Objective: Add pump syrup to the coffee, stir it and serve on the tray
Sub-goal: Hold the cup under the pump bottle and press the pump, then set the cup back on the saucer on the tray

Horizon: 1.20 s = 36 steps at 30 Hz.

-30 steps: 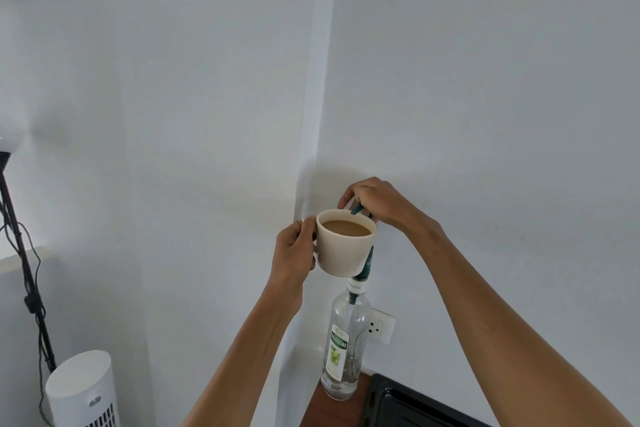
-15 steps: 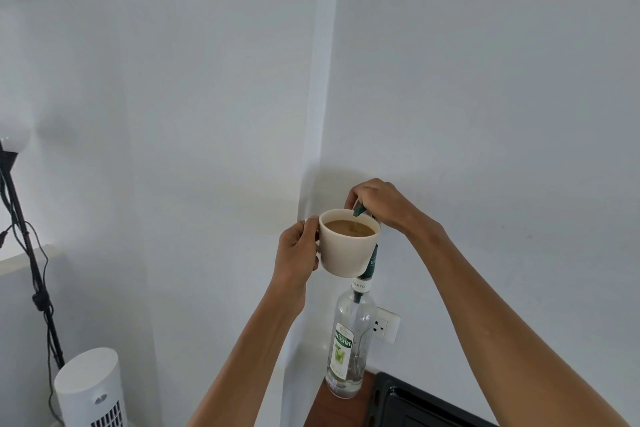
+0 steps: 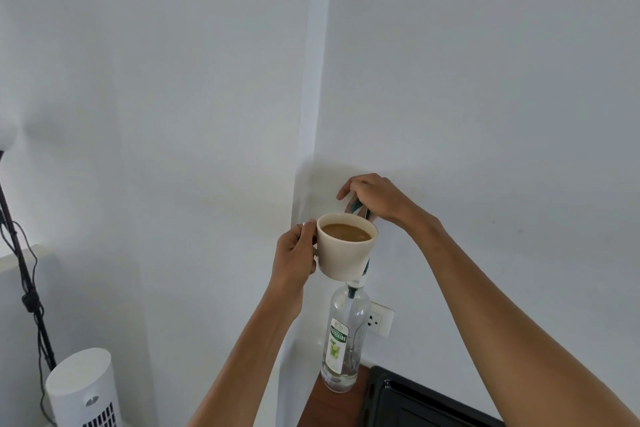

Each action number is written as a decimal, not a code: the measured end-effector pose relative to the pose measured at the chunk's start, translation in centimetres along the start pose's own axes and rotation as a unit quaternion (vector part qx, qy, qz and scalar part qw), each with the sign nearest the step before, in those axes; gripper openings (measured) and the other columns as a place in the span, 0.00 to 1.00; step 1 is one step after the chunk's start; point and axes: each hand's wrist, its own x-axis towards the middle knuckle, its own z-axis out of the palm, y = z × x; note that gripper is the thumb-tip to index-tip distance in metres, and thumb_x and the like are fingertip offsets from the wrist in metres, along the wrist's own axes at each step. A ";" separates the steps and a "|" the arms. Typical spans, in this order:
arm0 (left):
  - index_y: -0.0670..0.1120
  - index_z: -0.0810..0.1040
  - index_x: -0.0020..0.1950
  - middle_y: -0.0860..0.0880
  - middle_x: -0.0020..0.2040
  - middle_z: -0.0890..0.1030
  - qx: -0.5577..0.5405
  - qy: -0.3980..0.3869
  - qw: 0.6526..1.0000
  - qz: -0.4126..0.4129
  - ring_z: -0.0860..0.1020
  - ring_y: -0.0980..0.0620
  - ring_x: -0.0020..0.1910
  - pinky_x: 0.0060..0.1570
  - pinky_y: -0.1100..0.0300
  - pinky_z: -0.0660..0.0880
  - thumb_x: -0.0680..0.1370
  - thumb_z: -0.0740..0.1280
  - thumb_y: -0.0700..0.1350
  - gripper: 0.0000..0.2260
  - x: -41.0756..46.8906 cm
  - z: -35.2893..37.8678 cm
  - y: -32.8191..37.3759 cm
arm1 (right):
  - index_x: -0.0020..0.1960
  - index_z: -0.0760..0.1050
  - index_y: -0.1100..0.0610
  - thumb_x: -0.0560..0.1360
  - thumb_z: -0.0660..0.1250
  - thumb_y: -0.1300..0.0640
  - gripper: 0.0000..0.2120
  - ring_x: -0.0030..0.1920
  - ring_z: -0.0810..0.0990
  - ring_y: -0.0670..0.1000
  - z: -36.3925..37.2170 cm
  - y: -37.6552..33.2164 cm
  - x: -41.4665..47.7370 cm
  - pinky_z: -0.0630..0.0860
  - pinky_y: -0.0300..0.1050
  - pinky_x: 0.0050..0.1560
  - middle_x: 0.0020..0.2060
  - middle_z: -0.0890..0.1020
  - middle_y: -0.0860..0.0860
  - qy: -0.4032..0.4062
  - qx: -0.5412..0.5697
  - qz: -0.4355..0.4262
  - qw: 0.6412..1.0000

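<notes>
My left hand (image 3: 295,255) grips the handle of a cream cup (image 3: 345,255) full of light brown coffee and holds it up under the spout of a green pump (image 3: 356,206). The pump tops a clear glass syrup bottle (image 3: 343,340) with a green and white label, standing on a brown counter (image 3: 332,407). My right hand (image 3: 375,198) rests on the pump head, fingers curled over it. The cup hides the pump's stem. A black tray (image 3: 415,402) lies to the right of the bottle.
White walls meet in a corner behind the bottle, with a wall socket (image 3: 379,319) just right of it. A white tower fan (image 3: 85,388) and a black stand with cables (image 3: 24,274) are at the lower left.
My right hand has risen slightly on the pump head. The cup stays under the spout, and the view has tilted a little.
</notes>
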 end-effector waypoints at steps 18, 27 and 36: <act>0.40 0.80 0.49 0.57 0.28 0.72 0.016 -0.032 0.999 -0.011 0.66 0.58 0.28 0.29 0.65 0.64 0.85 0.59 0.48 0.16 -3.0 0.9 -3.8 | 0.56 0.78 0.49 0.83 0.57 0.44 0.14 0.43 0.84 0.47 -2.5 4.9 -8.3 0.81 0.44 0.45 0.46 0.83 0.47 0.139 0.036 -0.005 0.990; 0.44 0.77 0.42 0.54 0.28 0.68 0.016 -0.079 0.995 -0.061 0.64 0.59 0.25 0.25 0.65 0.62 0.85 0.59 0.49 0.15 -6.8 3.6 -7.9 | 0.64 0.80 0.48 0.84 0.58 0.44 0.16 0.55 0.84 0.46 0.0 11.6 -19.8 0.83 0.42 0.51 0.55 0.85 0.46 0.034 0.129 0.089 0.987; 0.47 0.80 0.42 0.56 0.31 0.74 -0.002 -0.133 0.985 -0.108 0.69 0.59 0.29 0.31 0.63 0.66 0.84 0.60 0.49 0.15 -9.7 7.7 -12.5 | 0.64 0.76 0.40 0.65 0.81 0.41 0.29 0.56 0.83 0.43 0.2 16.3 -26.5 0.84 0.42 0.50 0.58 0.82 0.39 0.052 0.139 0.075 0.986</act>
